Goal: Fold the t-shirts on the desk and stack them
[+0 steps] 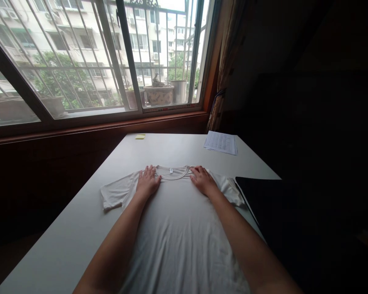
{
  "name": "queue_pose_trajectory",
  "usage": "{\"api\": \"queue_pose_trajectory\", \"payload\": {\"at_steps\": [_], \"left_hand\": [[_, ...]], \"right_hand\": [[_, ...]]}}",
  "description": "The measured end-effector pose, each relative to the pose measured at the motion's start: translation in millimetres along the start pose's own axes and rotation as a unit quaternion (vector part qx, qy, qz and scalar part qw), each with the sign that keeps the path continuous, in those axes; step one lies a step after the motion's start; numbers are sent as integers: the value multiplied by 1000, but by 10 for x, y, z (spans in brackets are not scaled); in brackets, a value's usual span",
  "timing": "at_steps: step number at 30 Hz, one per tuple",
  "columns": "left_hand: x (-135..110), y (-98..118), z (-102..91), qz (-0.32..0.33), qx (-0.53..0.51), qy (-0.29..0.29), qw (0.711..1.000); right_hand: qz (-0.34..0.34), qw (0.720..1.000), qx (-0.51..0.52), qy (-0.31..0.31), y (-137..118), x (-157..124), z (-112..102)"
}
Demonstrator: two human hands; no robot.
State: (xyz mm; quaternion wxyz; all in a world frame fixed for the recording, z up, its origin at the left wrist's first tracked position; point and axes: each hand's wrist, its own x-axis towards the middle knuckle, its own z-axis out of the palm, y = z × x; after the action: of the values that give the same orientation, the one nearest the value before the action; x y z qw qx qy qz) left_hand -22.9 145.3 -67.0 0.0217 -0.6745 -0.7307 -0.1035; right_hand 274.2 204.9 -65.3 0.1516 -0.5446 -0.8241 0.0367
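A white short-sleeved T-shirt (178, 212) lies spread out on the white table (70, 228), its round neckline at the far end with a small label inside the collar. My left hand (147, 180) rests flat on the shirt's left shoulder, fingers apart beside the neckline. On the right shoulder lies my right hand (203, 179), fingers spread on the cloth. The left sleeve reaches out flat, while the right sleeve is rumpled. Wrinkles run lengthwise down the lower body of the shirt, and its hem is out of view.
Printed papers (221, 143) lie at the table's far right corner, and yellow sticky notes (140, 136) near the far left. A dark flat object (257, 196) borders the right edge near the sleeve. Beyond the table are a barred window (135, 69) and a curtain (225, 69).
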Motion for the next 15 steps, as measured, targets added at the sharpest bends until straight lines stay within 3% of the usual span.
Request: {"api": "queue_pose_trajectory", "payload": {"at_steps": [15], "left_hand": [[-52,32,-54,-10,8,18,1000]], "right_hand": [[5,1000,-22,11,-36,-43,-25]]}}
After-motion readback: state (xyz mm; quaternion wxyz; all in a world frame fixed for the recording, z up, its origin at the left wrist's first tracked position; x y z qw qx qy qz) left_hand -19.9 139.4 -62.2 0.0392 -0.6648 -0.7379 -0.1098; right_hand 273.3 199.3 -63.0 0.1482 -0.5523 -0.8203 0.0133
